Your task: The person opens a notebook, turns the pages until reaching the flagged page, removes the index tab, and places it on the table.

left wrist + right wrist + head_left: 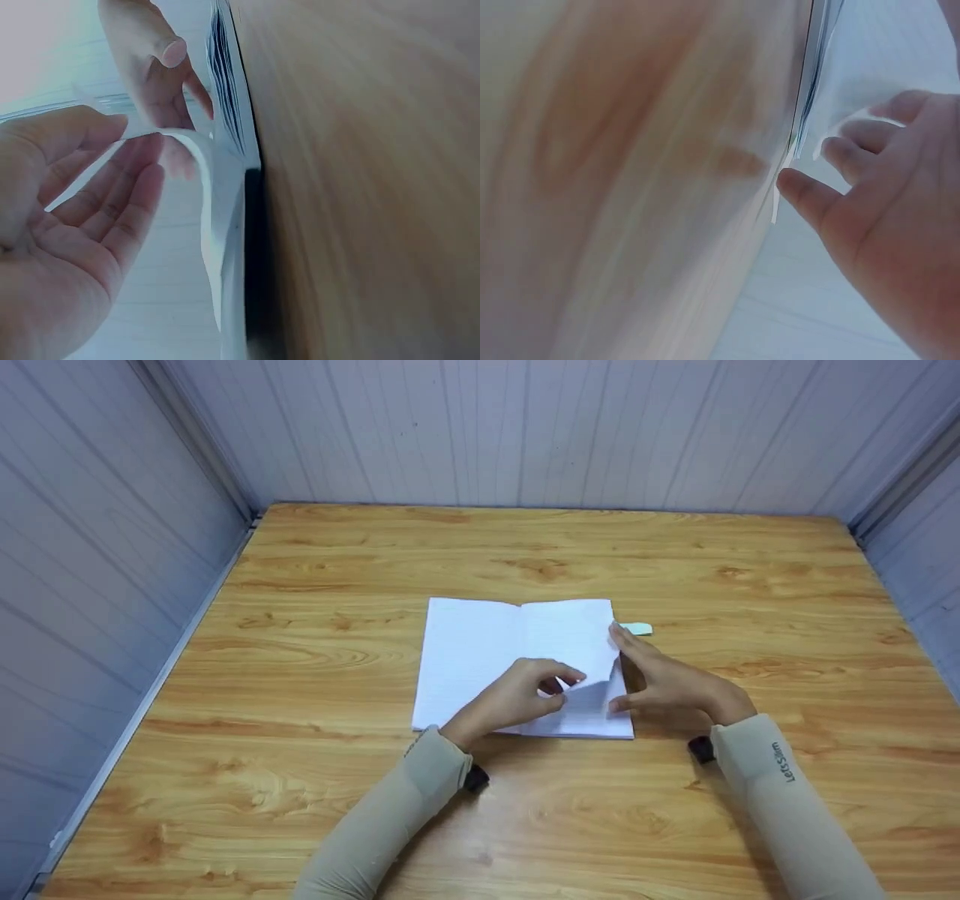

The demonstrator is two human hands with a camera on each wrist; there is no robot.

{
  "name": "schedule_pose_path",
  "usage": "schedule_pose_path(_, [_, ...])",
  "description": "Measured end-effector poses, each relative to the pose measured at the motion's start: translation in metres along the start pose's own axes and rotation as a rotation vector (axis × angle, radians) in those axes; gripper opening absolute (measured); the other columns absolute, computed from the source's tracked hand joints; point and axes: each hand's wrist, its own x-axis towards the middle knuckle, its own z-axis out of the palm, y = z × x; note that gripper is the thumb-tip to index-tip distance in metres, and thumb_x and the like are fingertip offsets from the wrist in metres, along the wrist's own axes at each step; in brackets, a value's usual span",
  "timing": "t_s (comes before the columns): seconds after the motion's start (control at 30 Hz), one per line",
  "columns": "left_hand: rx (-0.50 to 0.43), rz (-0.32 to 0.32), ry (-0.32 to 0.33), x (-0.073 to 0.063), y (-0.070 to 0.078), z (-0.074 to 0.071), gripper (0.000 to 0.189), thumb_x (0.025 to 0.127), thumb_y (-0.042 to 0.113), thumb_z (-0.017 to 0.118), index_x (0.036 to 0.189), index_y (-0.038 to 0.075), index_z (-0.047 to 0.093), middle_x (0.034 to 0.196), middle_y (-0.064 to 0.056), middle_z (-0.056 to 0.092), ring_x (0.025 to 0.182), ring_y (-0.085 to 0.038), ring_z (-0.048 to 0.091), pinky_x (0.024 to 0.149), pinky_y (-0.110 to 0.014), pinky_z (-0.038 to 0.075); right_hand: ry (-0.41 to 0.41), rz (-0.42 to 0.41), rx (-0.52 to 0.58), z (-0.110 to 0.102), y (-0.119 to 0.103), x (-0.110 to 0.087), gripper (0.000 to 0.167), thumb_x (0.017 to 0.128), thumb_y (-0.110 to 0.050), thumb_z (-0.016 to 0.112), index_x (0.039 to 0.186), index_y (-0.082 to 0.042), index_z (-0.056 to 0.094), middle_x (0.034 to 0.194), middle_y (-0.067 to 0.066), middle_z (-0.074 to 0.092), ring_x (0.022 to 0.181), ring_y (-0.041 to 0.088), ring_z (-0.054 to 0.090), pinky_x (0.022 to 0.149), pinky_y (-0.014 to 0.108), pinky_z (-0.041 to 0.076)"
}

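An open notebook (pixel 471 641) with white lined pages lies on the table. My left hand (pixel 525 690) reaches over its lower middle and pinches the near corner of a right-hand page (pixel 570 641) between thumb and fingers. That page (pixel 204 180) is raised and bends in a curve in the left wrist view. My right hand (pixel 667 679) is at the notebook's right edge, thumb and fingers spread apart. Its fingertips are right at the page's outer edge, while the thumb points toward the lower right of the pages. The stack of page edges shows beside this hand (pixel 900 187) in the right wrist view.
A pale green strip (pixel 637 628) sticks out past the notebook's right edge. The wood-grain table (pixel 337 810) meets panelled walls (pixel 480 435) at the back and sides. Black wrist straps or devices (pixel 476 778) show below the sleeves.
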Motion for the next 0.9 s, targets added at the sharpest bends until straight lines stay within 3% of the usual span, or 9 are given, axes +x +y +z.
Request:
schedule_pose_path(0.3, [-0.037, -0.018, 0.121, -0.004, -0.002, -0.006, 0.036, 0.089, -0.001, 0.060, 0.125, 0.002, 0.062, 0.112, -0.014, 0.068, 0.092, -0.020, 0.067, 0.082, -0.020, 0.053, 0.058, 0.036, 0.025, -0.003, 0.000, -0.001, 0.113, 0.083, -0.049, 0.070, 0.154, -0.014, -0.011, 0.162, 0.011, -0.013, 0.148, 0.038, -0.009, 0.117, 0.059, 0.003])
schedule_pose_path(0.53, [-0.086, -0.044, 0.210, -0.009, -0.003, -0.018, 0.033, 0.089, 0.001, 0.061, 0.122, 0.000, 0.063, 0.108, -0.014, 0.067, 0.092, -0.021, 0.067, 0.084, -0.022, 0.054, 0.072, 0.018, 0.004, -0.003, 0.002, 0.000, 0.111, 0.083, -0.049, 0.068, 0.154, -0.017, -0.011, 0.162, 0.010, -0.012, 0.148, 0.038, -0.008, 0.117, 0.060, 0.005])
schedule_pose_path(0.83, [-0.096, -0.046, 0.303, -0.015, -0.004, -0.033, 0.034, 0.088, 0.003, 0.063, 0.123, 0.006, 0.064, 0.091, -0.011, 0.063, 0.082, -0.015, 0.060, 0.078, -0.025, 0.054, 0.039, -0.006, -0.036, -0.002, 0.002, -0.001, 0.107, 0.083, -0.051, 0.067, 0.155, -0.014, -0.003, 0.163, 0.010, -0.006, 0.149, 0.033, -0.003, 0.118, 0.056, 0.009])
schedule_pose_path(0.9, [-0.105, -0.045, 0.323, -0.016, -0.003, -0.036, 0.035, 0.088, 0.003, 0.063, 0.123, 0.007, 0.064, 0.095, -0.010, 0.065, 0.080, -0.013, 0.061, 0.077, -0.024, 0.054, 0.034, -0.002, -0.047, -0.002, 0.001, -0.001, 0.105, 0.083, -0.052, 0.066, 0.155, -0.014, -0.001, 0.163, 0.009, -0.004, 0.150, 0.032, -0.001, 0.118, 0.055, 0.010])
